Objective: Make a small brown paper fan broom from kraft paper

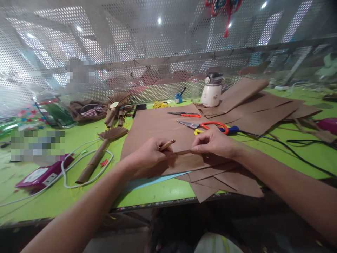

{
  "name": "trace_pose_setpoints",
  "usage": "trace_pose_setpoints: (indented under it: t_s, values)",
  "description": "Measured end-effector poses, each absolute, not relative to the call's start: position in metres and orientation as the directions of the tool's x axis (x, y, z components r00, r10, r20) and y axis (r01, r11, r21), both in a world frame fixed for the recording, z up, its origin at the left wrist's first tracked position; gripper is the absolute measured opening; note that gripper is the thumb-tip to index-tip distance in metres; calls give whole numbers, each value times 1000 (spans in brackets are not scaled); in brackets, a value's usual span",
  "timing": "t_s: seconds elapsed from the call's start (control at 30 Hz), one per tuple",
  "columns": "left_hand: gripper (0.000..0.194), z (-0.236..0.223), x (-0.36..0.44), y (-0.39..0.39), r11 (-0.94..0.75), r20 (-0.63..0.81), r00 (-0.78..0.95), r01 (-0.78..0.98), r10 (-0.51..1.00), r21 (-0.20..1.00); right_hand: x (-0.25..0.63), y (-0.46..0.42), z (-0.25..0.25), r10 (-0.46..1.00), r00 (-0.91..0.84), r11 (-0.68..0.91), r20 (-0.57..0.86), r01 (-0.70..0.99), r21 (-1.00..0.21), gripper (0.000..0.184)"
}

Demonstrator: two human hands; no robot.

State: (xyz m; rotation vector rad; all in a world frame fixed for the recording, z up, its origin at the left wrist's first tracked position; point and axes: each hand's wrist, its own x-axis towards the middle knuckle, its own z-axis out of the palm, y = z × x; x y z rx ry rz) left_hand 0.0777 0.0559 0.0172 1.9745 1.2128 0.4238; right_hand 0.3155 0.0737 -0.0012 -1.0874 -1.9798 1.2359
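Note:
Fingers of my left hand (155, 154) are closed round a thin rolled tube of brown paper (167, 144), its end pointing up to the right. My right hand (210, 144) pinches the end of a narrow brown paper strip (184, 152) that runs towards the left hand. Both hands are above a large brown paper sheet (150, 123). Just beyond the right hand lie orange-handled scissors (214, 126), and farther back an orange-handled cutting tool (185, 114). A blue-handled tool with a black cord (233, 130) rests beside the scissors. Loose brown paper pieces (226, 179) overlap near the table's front edge.
On the green table (126, 200), a pleated paper piece with a rolled handle (96, 160) lies left near a white cable (112, 158) and purple power strip (42, 175). A white bottle (212, 92), blue jar (178, 98) and folded brown paper (242, 95) stand behind.

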Motion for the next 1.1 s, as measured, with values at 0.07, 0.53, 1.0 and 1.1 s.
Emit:
trace_pose_setpoints:
  t_s: [0.07,0.53,1.0,1.1]
  values:
    - [14,18,78,55,-248,-119,498,609,859,754,316,74,-1,848,-528,239,28,335,-911,26]
    - [8,17,81,52,-398,11,544,599,839,694,301,67,8,723,-639,624,262,443,-643,13]
    - [15,18,82,49,-433,89,528,575,844,694,315,72,4,822,-514,484,244,407,-774,16]
    - [14,14,78,54,-346,9,507,574,862,742,318,75,4,797,-560,496,227,390,-776,15]
